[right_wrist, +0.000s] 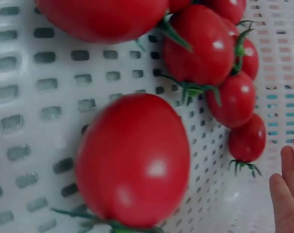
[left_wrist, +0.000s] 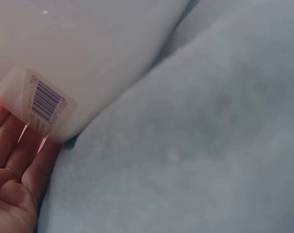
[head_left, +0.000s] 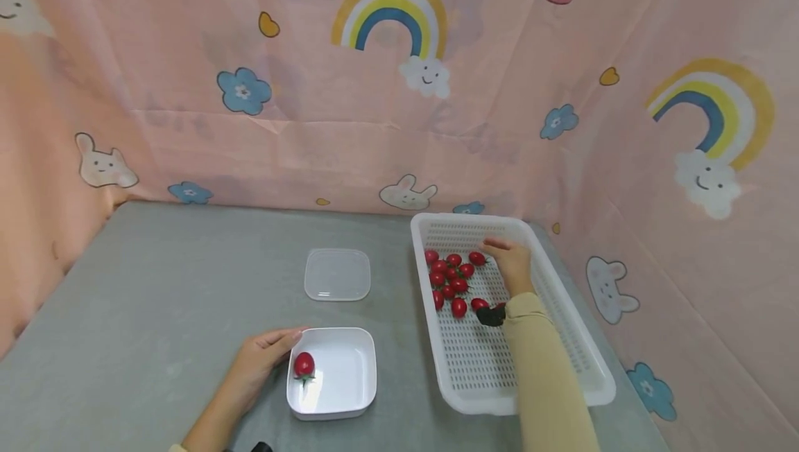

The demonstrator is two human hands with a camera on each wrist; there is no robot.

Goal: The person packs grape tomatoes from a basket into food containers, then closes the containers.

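My left hand (head_left: 265,355) touches the left side of a small white plastic box (head_left: 346,376), its fingertips at the back left corner. One red cherry tomato (head_left: 304,364) with a green stem lies inside the box. In the left wrist view, extended fingers (left_wrist: 20,145) rest against the box wall, beside a barcode label (left_wrist: 48,101). My right hand (head_left: 513,265) reaches over a white perforated basket (head_left: 437,362), holding nothing visible. Several cherry tomatoes (head_left: 458,285) lie to its left. The right wrist view shows a large near tomato (right_wrist: 134,160) and the fingers apart from the tomatoes.
A clear, shallow plastic lid (head_left: 337,274) lies behind the box on the grey tabletop (head_left: 168,299). A pink patterned curtain (head_left: 299,147) borders the table at the back and sides. The basket's raised rim (head_left: 431,348) stands right of the box.
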